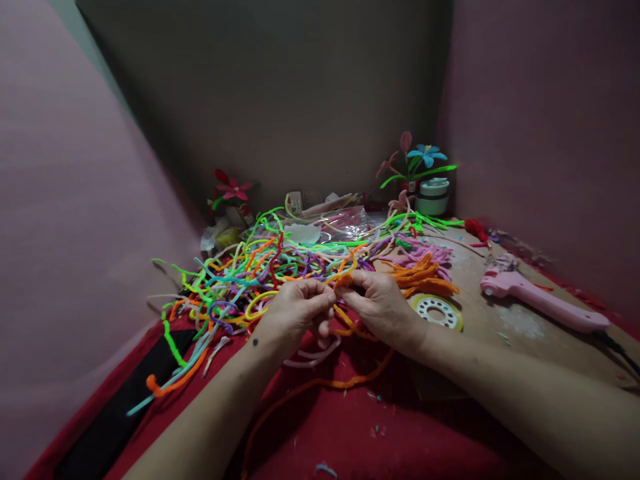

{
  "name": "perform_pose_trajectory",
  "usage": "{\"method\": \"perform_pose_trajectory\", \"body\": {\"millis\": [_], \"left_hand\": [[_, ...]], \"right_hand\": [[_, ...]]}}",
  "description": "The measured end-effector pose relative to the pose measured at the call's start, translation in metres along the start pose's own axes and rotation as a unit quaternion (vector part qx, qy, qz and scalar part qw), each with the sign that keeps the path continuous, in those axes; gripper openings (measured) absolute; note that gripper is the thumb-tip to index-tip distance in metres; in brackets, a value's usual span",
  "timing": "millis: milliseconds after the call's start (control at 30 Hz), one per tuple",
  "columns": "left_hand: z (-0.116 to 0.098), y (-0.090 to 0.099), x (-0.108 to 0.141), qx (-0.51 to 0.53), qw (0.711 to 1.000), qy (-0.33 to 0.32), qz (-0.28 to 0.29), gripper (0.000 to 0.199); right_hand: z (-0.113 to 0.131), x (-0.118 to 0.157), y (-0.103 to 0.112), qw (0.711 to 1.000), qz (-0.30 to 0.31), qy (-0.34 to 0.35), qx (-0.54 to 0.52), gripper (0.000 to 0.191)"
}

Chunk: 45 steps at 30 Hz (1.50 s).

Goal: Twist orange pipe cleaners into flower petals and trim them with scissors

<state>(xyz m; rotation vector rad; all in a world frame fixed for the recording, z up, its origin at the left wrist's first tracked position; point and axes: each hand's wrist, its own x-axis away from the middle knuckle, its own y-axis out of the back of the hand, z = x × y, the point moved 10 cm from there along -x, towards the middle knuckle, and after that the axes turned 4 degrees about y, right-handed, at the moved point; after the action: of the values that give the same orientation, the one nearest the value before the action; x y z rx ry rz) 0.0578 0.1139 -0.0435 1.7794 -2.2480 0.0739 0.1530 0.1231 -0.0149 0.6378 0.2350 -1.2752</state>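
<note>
My left hand [299,308] and my right hand [384,310] meet fingertip to fingertip over the red cloth. Pinched between them is an orange pipe cleaner [344,281], its shape partly covered by my fingers. Behind and left of my hands spreads a tangled heap of pipe cleaners [240,267] in many colours. A bundle of orange pipe cleaners [425,277] lies just right of my right hand, with pink ones [434,253] behind it. Another long orange strand [320,383] curves across the cloth below my hands.
On the cardboard [470,360] at right lie a pink corded tool [545,300] and a yellow tape roll [440,313]. Pipe-cleaner flowers [427,155], a pale lidded cup [433,197] and clear plastic packaging [345,223] stand or lie at the back. A black strip [130,400] rests at left.
</note>
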Motion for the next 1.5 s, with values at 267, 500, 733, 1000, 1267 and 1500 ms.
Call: {"method": "perform_pose_trajectory", "body": {"millis": [267,500,733,1000,1267,1500], "left_hand": [[-0.047,-0.009,0.037,-0.491,0.785,-0.287,-0.247,0.012],[-0.050,-0.001,0.032,-0.407,0.841,-0.294,-0.201,0.019],[0.004,0.007,-0.009,0.083,0.994,0.009,0.076,0.030],[-0.006,-0.002,-0.001,-0.077,0.993,-0.041,0.084,0.029],[-0.046,-0.013,0.036,-0.511,0.754,-0.357,-0.206,0.027],[-0.024,0.004,0.006,-0.237,0.961,-0.121,-0.079,0.028]], "right_hand": [[-0.012,0.002,-0.004,0.992,-0.017,-0.068,-0.105,0.013],[-0.035,0.004,-0.015,0.936,-0.007,-0.201,-0.290,0.019],[-0.011,-0.006,-0.009,0.946,0.031,-0.103,-0.304,0.007],[-0.011,-0.007,-0.009,0.965,0.037,-0.068,-0.252,0.007],[-0.020,-0.001,-0.003,0.971,-0.028,-0.121,-0.205,0.010],[-0.024,-0.003,-0.008,0.952,0.014,-0.142,-0.270,0.012]]}}
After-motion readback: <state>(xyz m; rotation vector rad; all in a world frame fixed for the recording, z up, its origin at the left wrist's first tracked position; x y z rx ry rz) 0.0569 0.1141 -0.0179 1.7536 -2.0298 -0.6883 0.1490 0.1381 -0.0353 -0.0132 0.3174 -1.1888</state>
